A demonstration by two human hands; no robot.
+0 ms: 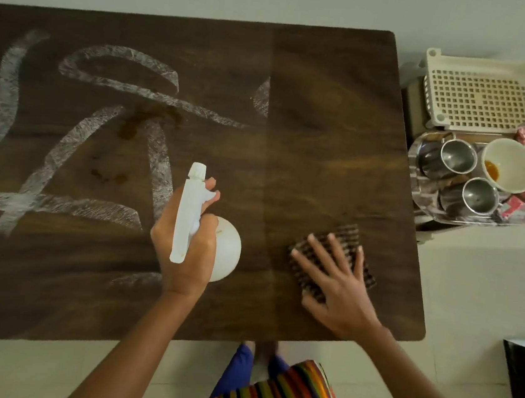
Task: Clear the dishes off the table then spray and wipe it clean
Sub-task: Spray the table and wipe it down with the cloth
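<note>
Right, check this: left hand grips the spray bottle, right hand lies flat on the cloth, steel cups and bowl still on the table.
One thing is wrong. The head view shows the steel cups and bowl off the table, on a metal tray beside its right end. The left hand grips the spray bottle and the right hand lies flat on the cloth.

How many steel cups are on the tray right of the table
2. One steel cup lies at the tray's far left, beside the white bowl; the other cup sits nearer, just below that bowl. Another may hide behind the bowl.
</note>
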